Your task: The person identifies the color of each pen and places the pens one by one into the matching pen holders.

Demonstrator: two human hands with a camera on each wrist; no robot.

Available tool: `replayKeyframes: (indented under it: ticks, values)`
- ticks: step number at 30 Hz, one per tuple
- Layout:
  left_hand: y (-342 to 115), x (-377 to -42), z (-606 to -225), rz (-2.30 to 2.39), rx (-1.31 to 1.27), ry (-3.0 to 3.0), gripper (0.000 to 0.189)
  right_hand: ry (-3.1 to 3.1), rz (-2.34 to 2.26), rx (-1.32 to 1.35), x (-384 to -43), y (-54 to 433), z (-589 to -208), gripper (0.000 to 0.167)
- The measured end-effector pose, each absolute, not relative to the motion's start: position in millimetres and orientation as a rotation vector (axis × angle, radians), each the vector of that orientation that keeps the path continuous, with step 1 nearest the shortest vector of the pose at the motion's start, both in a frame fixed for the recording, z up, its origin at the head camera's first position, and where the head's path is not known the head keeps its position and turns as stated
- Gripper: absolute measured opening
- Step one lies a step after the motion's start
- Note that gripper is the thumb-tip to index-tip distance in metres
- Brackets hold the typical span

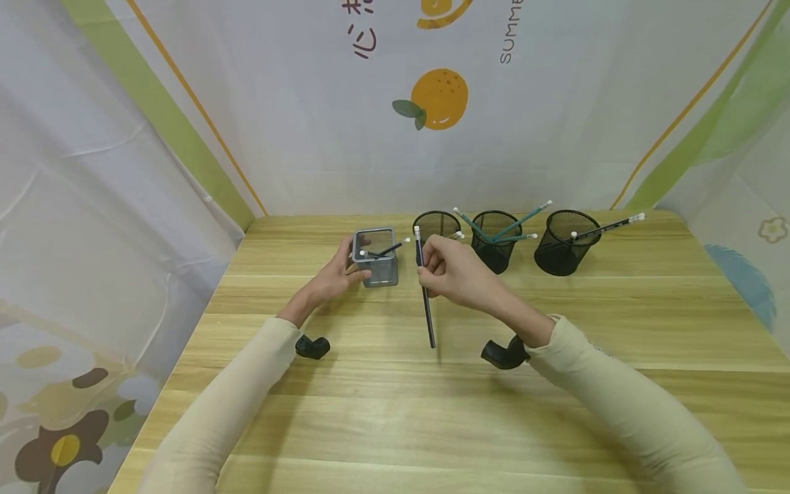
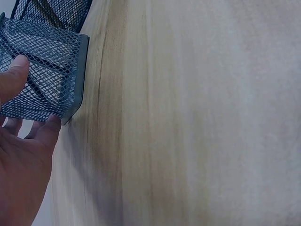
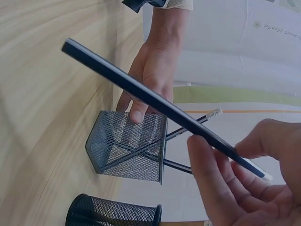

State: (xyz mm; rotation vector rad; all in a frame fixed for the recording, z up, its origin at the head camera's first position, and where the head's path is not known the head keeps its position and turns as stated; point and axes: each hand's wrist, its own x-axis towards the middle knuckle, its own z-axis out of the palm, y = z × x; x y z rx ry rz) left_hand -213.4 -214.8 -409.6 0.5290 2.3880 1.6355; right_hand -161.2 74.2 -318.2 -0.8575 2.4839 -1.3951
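Observation:
My left hand point(image 1: 332, 280) grips a grey square mesh pencil holder point(image 1: 384, 273) by its left side, thumb in front and fingers round the back. Two dark pencils point(image 3: 188, 126) with white erasers lean crossed inside that holder. Just to its right, my right hand point(image 1: 461, 269) pinches another dark pencil point(image 1: 428, 317) near its eraser end. This pencil slants with the eraser up and its plain end down, over the table. In the right wrist view it passes in front of the square holder.
Three round black mesh cups stand along the back: one point(image 1: 437, 214) partly behind my right hand with light-coloured pencils, one point(image 1: 492, 259) with green pencils, one point(image 1: 555, 264) with dark pencils. A printed curtain point(image 1: 321, 151) hangs behind the wooden table point(image 1: 370, 425). Black curved pieces point(image 1: 503, 355) sit by both wrists.

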Motion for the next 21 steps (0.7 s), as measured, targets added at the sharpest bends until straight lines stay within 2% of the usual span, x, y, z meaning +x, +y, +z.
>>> replayKeyframes:
  ticks: [12, 21]
  values:
    - [-214.6, -212.7, -410.2, 1.636, 0.528, 2.390, 0.070, 2.500, -1.607, -0.835, -160.2, 83.3, -315.9, 0.008]
    - [-215.1, -213.6, -411.9, 1.644, 0.527, 2.386, 0.069, 2.617, -1.731, -1.016, -162.8, 85.8, -320.3, 0.009]
